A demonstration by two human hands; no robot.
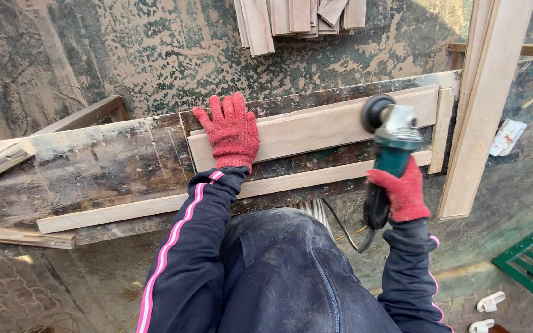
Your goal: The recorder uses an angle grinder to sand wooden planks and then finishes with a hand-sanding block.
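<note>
The workbench (81, 169) runs across the view from nine to two o'clock, dusty and dark. On it lies a pale wooden board (322, 126), with a thin strip (155, 206) below. The left hand (231, 131), red-gloved, presses flat on the board's left end, fingers spread slightly. At three o'clock the right hand (402, 194) wraps tight around a green angle grinder (390, 148), its disc touching the board's right part.
</note>
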